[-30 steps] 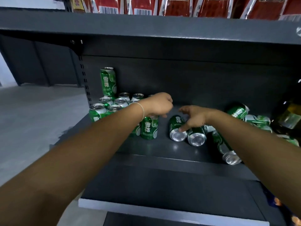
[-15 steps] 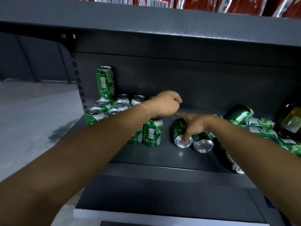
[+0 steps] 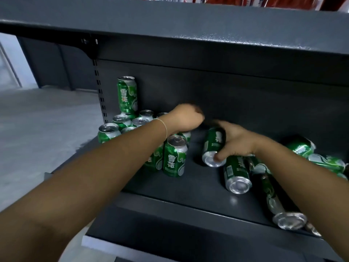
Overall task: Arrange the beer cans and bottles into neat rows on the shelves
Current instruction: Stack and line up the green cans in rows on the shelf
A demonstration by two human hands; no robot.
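Lifted can, right hand fingers around

Your right hand grips a green beer can lying on its side on the dark shelf: fingers over its far end, thumb on the silver base facing you. Just right of those fingers lie more tipped cans, touching one another; the nearest shows its base. A long one lies toward the shelf's front edge.

Your left hand is curled, knuckles up, above the upright cans; whether it holds anything cannot be told. Directly below its wrist stands an upright can. Left of the fingers stands a cluster of upright cans, one stacked can on top.
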